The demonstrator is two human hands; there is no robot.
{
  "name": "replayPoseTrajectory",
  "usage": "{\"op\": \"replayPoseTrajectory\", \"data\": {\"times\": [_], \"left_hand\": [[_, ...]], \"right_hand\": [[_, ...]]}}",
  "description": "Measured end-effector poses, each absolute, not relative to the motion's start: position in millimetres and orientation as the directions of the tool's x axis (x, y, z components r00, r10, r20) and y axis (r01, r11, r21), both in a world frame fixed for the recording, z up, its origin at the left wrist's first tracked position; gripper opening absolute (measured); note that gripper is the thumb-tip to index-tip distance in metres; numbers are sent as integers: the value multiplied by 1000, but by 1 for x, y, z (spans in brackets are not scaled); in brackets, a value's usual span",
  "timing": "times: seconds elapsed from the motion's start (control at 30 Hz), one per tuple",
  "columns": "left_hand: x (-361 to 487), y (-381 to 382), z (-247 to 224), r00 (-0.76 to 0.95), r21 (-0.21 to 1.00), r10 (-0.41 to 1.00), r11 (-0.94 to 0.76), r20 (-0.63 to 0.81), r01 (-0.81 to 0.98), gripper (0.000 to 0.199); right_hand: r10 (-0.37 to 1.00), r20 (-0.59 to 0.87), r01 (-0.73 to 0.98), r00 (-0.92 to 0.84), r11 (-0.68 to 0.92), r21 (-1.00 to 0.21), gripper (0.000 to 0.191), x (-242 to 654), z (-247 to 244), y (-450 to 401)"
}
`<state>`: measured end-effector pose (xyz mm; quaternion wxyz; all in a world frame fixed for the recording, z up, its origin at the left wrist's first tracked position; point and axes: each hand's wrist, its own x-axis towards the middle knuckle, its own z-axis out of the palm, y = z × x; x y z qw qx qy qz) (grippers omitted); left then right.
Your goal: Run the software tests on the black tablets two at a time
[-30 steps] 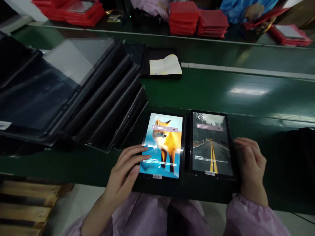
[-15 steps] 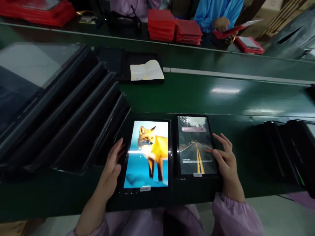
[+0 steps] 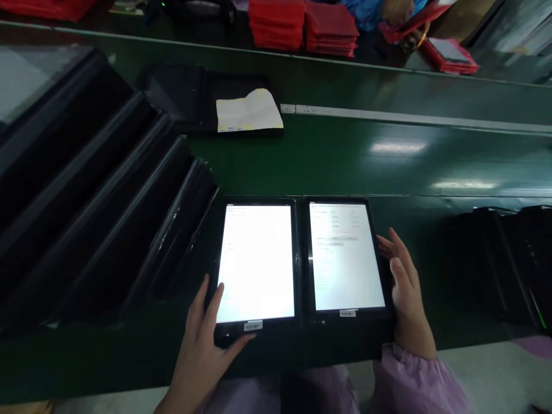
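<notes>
Two tablets lie side by side, screens up, on the green table. The left tablet shows a nearly blank white page. On the right tablet is a pale page with small lines of text and grey boxes, too small to read. Each carries a small white label at its bottom edge. My left hand rests at the lower left corner of the left tablet, fingers spread, the thumb along its bottom edge. Beside the right edge of the right tablet, my right hand has its fingers apart and holds nothing.
Several black tablets in clear wrapping lean in a row at left. More dark tablets stand at right. A white paper lies in a black tray behind. Across the table are red stacks and another person's hands.
Both screens have switched, from a fox picture and a road lock screen to white pages. My left hand has moved onto the left tablet's lower corner; my right hand has drawn off the right screen.
</notes>
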<state>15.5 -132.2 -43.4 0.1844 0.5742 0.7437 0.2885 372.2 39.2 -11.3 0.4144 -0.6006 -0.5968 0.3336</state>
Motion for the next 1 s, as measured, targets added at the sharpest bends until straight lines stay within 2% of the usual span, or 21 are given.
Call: {"op": "replayPoseTrajectory", "data": {"times": [0.17,0.37,0.43,0.57,0.67,0.8,0.9,1.0], "left_hand": [[13,-116,-39,-279,712,958,148,70,686,100],[-13,-97,-35,-307,909,952,123,5,398,93],[-18,-95,-30,-255,909,965,159,-61,385,103],[-11,-90,-20,-242,801,955,276,-170,530,117],[-3,-79,-15,-345,765,922,346,-172,544,111],[-3,-62,-19,-487,875,862,338,-140,346,97],[-8,-58,-26,-463,945,866,289,-188,156,92],[-13,-61,-30,-409,962,893,251,-185,112,96]], "right_hand": [[999,47,497,-14,48,-866,74,373,-8,37],[1000,-4,487,-30,11,-873,76,373,-5,38],[1000,-7,490,-30,9,-872,76,373,-6,38],[1000,11,513,-29,24,-858,79,373,-4,36],[996,21,643,-87,72,-762,94,373,2,25],[984,27,805,-176,160,-572,117,371,10,-7],[985,23,855,-171,160,-493,127,366,9,-23],[993,93,860,-71,108,-499,129,359,5,-20]]}}
